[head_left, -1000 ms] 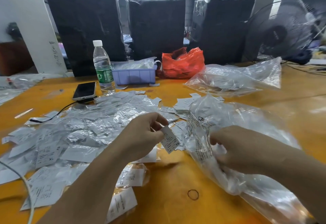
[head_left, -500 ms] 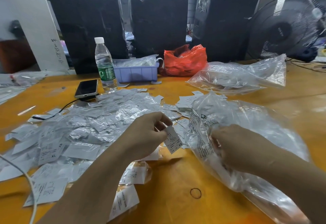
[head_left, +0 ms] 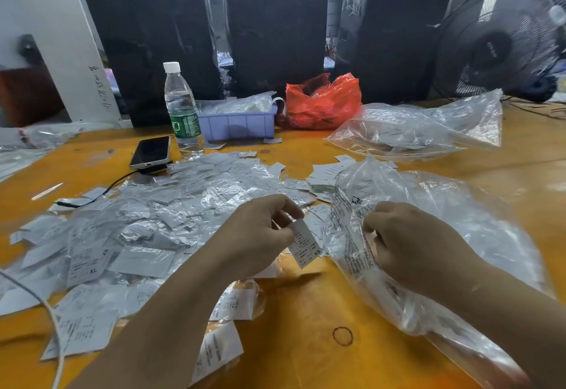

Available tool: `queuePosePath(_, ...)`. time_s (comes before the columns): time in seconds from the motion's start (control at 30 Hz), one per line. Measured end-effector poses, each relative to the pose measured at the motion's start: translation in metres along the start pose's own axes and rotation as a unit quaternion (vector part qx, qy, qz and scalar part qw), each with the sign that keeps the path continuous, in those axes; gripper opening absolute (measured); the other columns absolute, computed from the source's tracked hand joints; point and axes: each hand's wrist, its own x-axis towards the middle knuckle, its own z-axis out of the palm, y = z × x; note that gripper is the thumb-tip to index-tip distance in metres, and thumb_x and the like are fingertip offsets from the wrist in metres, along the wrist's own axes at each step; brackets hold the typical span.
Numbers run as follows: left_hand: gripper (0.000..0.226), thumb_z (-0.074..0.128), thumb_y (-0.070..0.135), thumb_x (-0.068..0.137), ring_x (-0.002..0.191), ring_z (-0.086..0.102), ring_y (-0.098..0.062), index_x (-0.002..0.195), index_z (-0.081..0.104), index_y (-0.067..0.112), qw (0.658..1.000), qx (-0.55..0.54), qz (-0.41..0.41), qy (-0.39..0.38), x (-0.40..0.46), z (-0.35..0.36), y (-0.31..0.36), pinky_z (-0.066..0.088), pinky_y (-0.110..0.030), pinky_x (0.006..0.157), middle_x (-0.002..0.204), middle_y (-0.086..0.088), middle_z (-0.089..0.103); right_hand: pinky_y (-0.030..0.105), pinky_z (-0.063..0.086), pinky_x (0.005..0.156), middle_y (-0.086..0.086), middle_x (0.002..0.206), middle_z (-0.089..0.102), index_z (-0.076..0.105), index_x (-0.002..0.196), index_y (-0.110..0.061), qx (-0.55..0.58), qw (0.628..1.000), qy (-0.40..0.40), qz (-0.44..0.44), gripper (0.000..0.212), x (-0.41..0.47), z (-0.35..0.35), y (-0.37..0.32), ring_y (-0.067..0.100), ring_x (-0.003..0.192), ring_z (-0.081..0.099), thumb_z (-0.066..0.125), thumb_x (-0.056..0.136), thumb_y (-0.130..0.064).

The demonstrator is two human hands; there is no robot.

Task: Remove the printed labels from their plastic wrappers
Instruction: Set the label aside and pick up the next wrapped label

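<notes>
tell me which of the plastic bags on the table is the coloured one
The red bag at the back, right of the purple tray. The other bags, including the one under the right hand, are clear.

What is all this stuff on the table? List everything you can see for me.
table: one, orange, under everything
loose labels and wrappers: many, white and clear, heaped left of centre
large clear bag: one, right, under the right hand
second clear bag: one, far right
red bag: one, far centre
tray: one, lilac, beside the bottle
water bottle: one, clear, white cap, upright
phone: one, dark, beside the bottle
rubber band: one, near edge
fan: one, black, far right
wrapped blocks: three, black, behind
left hand: pinches a white XS label
right hand: grips the large bag
</notes>
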Motion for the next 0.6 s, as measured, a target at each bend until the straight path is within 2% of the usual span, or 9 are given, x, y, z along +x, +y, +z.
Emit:
queuePosePath(0.1, 0.019, 0.058, 0.016, 0.095, 0.090, 0.063, -0.013, 0.092, 0.063, 0.035, 1.000, -0.005, 0.001, 0.000, 0.001, 0.000, 0.000, 0.055, -0.026, 0.067, 0.092, 0.011, 0.068, 0.030, 0.047, 0.063, -0.007, 0.082, 0.053, 0.063, 0.083, -0.017, 0.027, 0.999, 0.025, 0.003, 0.014, -0.001, -0.001, -0.001, 0.017, 0.080, 0.050, 0.051, 0.089, -0.014)
queuePosePath(0.23, 0.021, 0.058, 0.014, 0.094, 0.088, 0.063, -0.012, 0.095, 0.063, 0.034, 1.000, -0.009, 0.000, 0.005, 0.002, -0.001, -0.001, 0.056, -0.027, 0.069, 0.092, 0.009, 0.068, 0.028, 0.040, 0.066, -0.004, 0.082, 0.057, 0.060, 0.081, -0.017, 0.087, 0.993, 0.075, 0.007, 0.006, -0.001, -0.007, -0.001, 0.018, 0.078, 0.051, 0.061, 0.088, -0.016)
queuePosePath(0.33, 0.021, 0.059, 0.014, 0.094, 0.082, 0.063, -0.009, 0.098, 0.062, 0.034, 1.000, -0.021, 0.002, 0.013, 0.002, -0.002, -0.002, 0.053, -0.020, 0.064, 0.091, 0.007, 0.068, 0.037, 0.048, 0.060, -0.002, 0.070, 0.062, 0.055, 0.076, -0.017, 0.150, 0.982, 0.111, 0.016, 0.013, 0.001, -0.013, -0.001, 0.018, 0.063, 0.058, 0.062, 0.087, -0.013)
queuePosePath(0.4, 0.020, 0.059, 0.015, 0.094, 0.077, 0.062, -0.007, 0.101, 0.062, 0.034, 0.999, -0.038, 0.003, 0.022, 0.001, -0.002, -0.002, 0.051, -0.016, 0.061, 0.090, 0.006, 0.068, 0.036, 0.048, 0.054, -0.004, 0.061, 0.060, 0.057, 0.075, -0.017, 0.190, 0.969, 0.157, 0.007, 0.017, 0.002, -0.017, -0.004, 0.015, 0.055, 0.057, 0.066, 0.084, -0.006)
queuePosePath(0.5, 0.023, 0.059, 0.015, 0.094, 0.078, 0.062, -0.008, 0.104, 0.059, 0.035, 0.998, -0.050, 0.005, 0.044, 0.002, -0.003, -0.002, 0.052, -0.017, 0.061, 0.090, 0.007, 0.069, 0.025, 0.049, 0.057, -0.006, 0.065, 0.063, 0.063, 0.079, -0.019, 0.287, 0.941, 0.180, 0.009, 0.017, 0.011, -0.020, -0.012, 0.011, 0.060, 0.060, 0.071, 0.082, -0.004)
queuePosePath(0.6, 0.030, 0.056, 0.011, 0.092, 0.074, 0.061, -0.009, 0.105, 0.056, 0.038, 0.996, -0.063, 0.002, 0.070, 0.003, -0.005, -0.002, 0.053, -0.027, 0.064, 0.088, 0.006, 0.068, 0.032, 0.055, 0.063, -0.002, 0.071, 0.067, 0.067, 0.091, -0.021, 0.393, 0.906, 0.156, 0.027, 0.018, 0.024, -0.020, -0.021, 0.016, 0.063, 0.064, 0.073, 0.082, -0.007)
